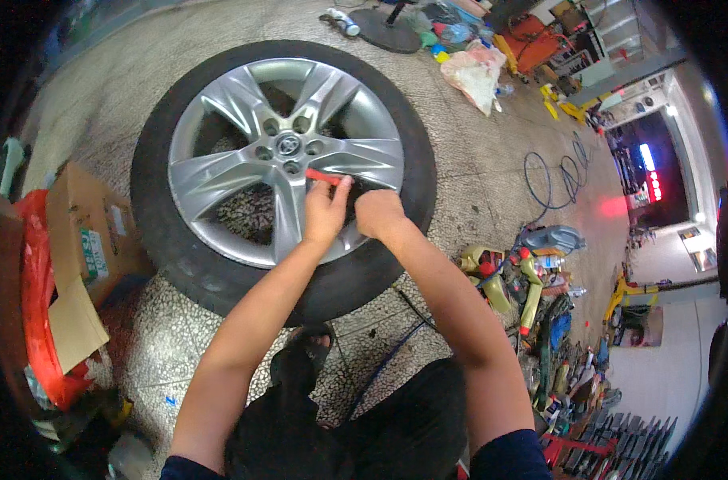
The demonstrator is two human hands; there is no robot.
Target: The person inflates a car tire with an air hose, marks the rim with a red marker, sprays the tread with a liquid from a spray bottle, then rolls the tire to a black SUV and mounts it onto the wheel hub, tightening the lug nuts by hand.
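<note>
I observe the left hand (pixel 326 214) clamped on a red stick (pixel 324 177) over the wheel (pixel 288 145), and the right hand (pixel 380 214) curled just beside, its grip indeterminable.

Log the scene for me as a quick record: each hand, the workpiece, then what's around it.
Left hand: pinching a slim red object just below the hub
Right hand: curled closed beside the left; any contents hidden
Workpiece: silver-rimmed wheel with black tyre, lying face up
Surface: speckled floor
Left side: cardboard box
Right side: assorted bottles
Far side: whitish plastic bag
</note>
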